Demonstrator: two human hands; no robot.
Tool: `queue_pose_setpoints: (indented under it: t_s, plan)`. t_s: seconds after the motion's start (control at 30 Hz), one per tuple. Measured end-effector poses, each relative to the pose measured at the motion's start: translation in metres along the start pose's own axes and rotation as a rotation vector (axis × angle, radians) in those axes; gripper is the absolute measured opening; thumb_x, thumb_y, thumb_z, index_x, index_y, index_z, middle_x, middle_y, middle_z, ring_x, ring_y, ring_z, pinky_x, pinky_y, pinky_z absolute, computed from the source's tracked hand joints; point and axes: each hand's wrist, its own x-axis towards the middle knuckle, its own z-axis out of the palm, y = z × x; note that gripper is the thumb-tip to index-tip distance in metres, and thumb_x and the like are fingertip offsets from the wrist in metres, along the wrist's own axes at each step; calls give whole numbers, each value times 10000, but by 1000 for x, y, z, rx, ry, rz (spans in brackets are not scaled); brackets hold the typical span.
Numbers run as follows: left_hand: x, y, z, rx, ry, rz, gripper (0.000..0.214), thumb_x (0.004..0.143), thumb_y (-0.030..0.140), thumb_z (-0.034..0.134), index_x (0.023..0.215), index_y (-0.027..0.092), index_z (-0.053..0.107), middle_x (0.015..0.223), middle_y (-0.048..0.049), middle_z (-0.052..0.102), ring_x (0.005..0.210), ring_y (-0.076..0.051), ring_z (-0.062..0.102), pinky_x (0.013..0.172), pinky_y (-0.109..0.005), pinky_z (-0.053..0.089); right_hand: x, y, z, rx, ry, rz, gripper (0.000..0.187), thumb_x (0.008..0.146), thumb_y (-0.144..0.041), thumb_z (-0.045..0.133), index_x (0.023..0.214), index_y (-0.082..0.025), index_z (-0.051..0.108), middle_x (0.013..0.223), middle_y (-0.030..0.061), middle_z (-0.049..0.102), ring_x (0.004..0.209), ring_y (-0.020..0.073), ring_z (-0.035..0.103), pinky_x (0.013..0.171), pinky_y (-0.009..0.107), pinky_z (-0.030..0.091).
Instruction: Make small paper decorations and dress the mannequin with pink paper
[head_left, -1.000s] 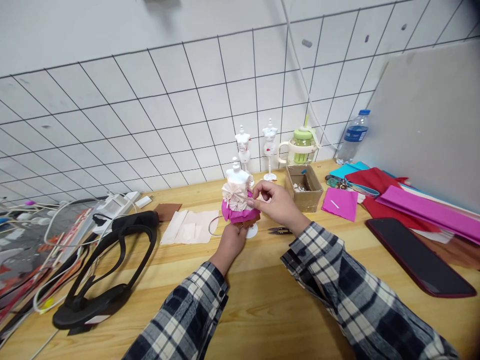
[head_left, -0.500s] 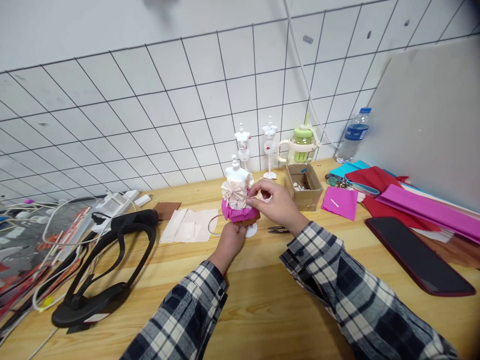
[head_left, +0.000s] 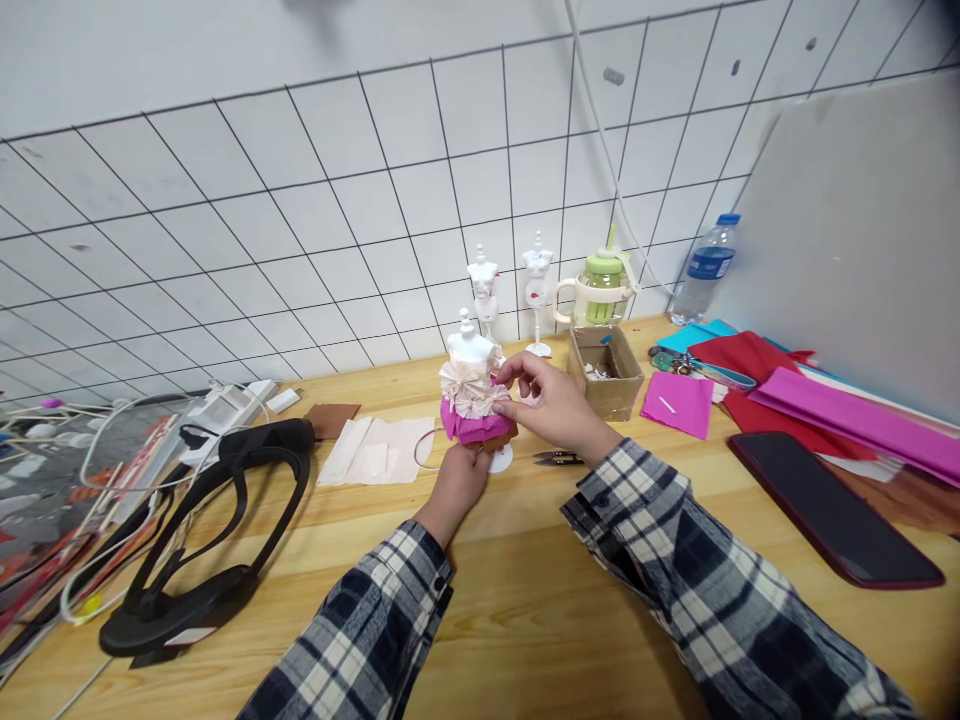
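Dead centre of the dial: dress form (head_left: 471,347), standing upright, wrapped in pale pleated rosettes (head_left: 466,384) above a magenta skirt (head_left: 469,428). Over at three o'clock, right hand (head_left: 555,405), and a small change there: thumb and index finger parted to a narrow gap at the rosettes' edge, a touch wider than half a second ago. Reading like an eased pinch, so probably less pull on the pleats at that side. Down at six, left hand (head_left: 457,485), tucked up beneath the skirt, much as before; cannot tell how tightly curled, with fingertips hidden. Likely steadying from below, leaving only small adjustments to the right. Further round: thread snips (head_left: 559,459) at four, pale cloth (head_left: 405,447) at eight, cardboard box (head_left: 622,400) at three, beyond the knuckles, and a bare mannequin (head_left: 537,265) at one.
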Motion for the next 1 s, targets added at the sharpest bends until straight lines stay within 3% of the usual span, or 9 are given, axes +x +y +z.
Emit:
queue_pose_setpoints:
  t_s: [0.1, 0.2, 0.3, 0.43, 0.53, 0.63, 0.77, 0.87, 1.0]
  plan:
    - [0, 4, -1, 8, 7, 25, 333, 865, 211, 473, 1115, 175, 690, 1045, -89, 730, 1013, -256, 647, 888, -373, 506, 1, 0, -5, 3, -21, -22, 272, 717, -282, 698, 961, -215, 597, 863, -7, 613, 681, 128, 478, 634, 252, 392]
    - [-2, 12, -4, 66, 28, 140, 352, 864, 202, 498, 1180, 198, 653, 1194, -94, 671, 1148, -262, 575, 989, -395, 444, 3, 7, -17, -61, 24, 5, 217, 785, -328, 634, 966, -210, 609, 863, 7, 640, 647, 130, 490, 607, 262, 391]
    - [-8, 16, -8, 178, 53, 186, 341, 856, 218, 528, 1179, 199, 635, 1205, -108, 644, 1163, -274, 547, 995, -407, 428, 3, 23, -31, -320, 94, 70, 177, 804, -333, 609, 933, -215, 632, 864, 24, 668, 679, 161, 542, 620, 290, 380]
    - [-21, 10, -24, 411, 144, 126, 272, 803, 171, 545, 1060, 155, 633, 1020, -135, 645, 1034, -295, 563, 914, -432, 450, -2, 45, -39, -699, -1, 121, 135, 804, -305, 609, 879, -207, 664, 893, 86, 682, 806, 244, 585, 631, 329, 354]
    - [-29, -4, -45, 552, 150, 153, 265, 816, 149, 512, 1057, 171, 622, 1056, -131, 625, 1051, -290, 546, 928, -429, 430, -7, 47, -37, -838, -26, 95, 112, 821, -281, 592, 845, -209, 674, 852, 99, 675, 806, 258, 576, 611, 336, 329]
    - [-32, -16, -67, 602, 24, 145, 207, 873, 269, 519, 1029, 194, 633, 1057, -113, 630, 1013, -275, 563, 878, -409, 445, -15, 37, -30, -834, 62, -2, 145, 864, -273, 544, 810, -213, 664, 787, 84, 655, 776, 238, 554, 623, 337, 333]
    - [-38, -19, -85, 590, -52, 208, 184, 922, 269, 448, 886, 188, 609, 953, -85, 637, 963, -246, 569, 874, -401, 420, -44, 28, -10, -760, 174, -217, 181, 903, -263, 509, 854, -189, 666, 812, 79, 657, 799, 221, 532, 707, 342, 380]
    - [-54, -11, -89, 462, -58, 188, 205, 948, 293, 407, 903, 180, 571, 928, -80, 632, 901, -226, 573, 841, -378, 430, -71, 30, 9, -638, 62, -320, 163, 897, -243, 524, 846, -194, 671, 783, 58, 660, 779, 205, 536, 723, 337, 407]
    - [-84, 10, -82, 197, -145, 35, 219, 972, 338, 367, 929, 194, 527, 876, -48, 647, 810, -190, 596, 759, -321, 451, -93, 23, 31, -379, -48, -239, 156, 865, -211, 561, 996, -184, 643, 913, 61, 684, 865, 209, 574, 786, 350, 449]
